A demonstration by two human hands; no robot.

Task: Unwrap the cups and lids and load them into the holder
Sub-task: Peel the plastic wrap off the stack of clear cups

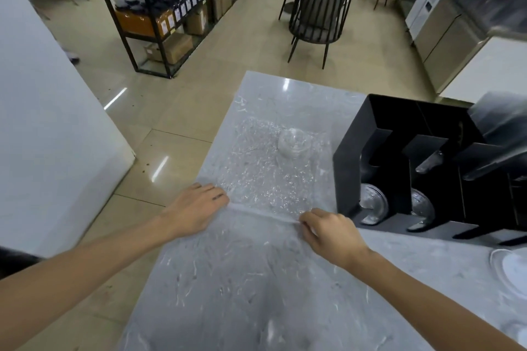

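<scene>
A crinkled clear plastic wrapper (265,171) lies flat on the grey marble counter (256,279). A small stack of clear lids or cups (293,143) sits at its far end. My left hand (196,208) lies on the wrapper's near left corner, fingers extended. My right hand (330,232) pinches the near edge of the wrapper, which is pulled into a straight fold between both hands. To the right stands the black holder (379,151), with clear lids (373,204) in its left slot and more lids (422,205) in the middle slot.
A white plate (513,268) lies at the counter's right edge. Beyond the counter are a tiled floor, a black shelving rack (159,8) with boxes and a dark chair (319,14). A white wall panel (42,122) stands to the left.
</scene>
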